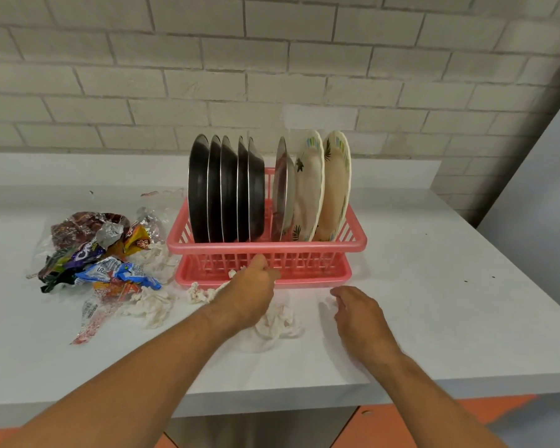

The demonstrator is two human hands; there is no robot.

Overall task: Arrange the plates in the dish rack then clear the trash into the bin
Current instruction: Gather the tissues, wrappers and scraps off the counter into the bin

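A pink dish rack [356,244] stands on the white counter [450,302], holding several dark plates [227,189] upright on its left, a steel plate [280,189] and two cream floral plates [324,189] on its right. Crumpled white tissues [278,321] lie in front of the rack. My left hand [253,292] is closed on a tissue piece right at the rack's front base. My right hand [359,315] hovers over the counter, fingers loosely spread, by a small tissue scrap [325,303]. A pile of snack wrappers [101,253] lies left of the rack.
More tissues [152,305] and a clear plastic wrapper [88,318] lie beside the wrapper pile. A brick wall backs the counter. The counter's front edge runs just under my forearms, with orange cabinet fronts [385,425] below. No bin is in view.
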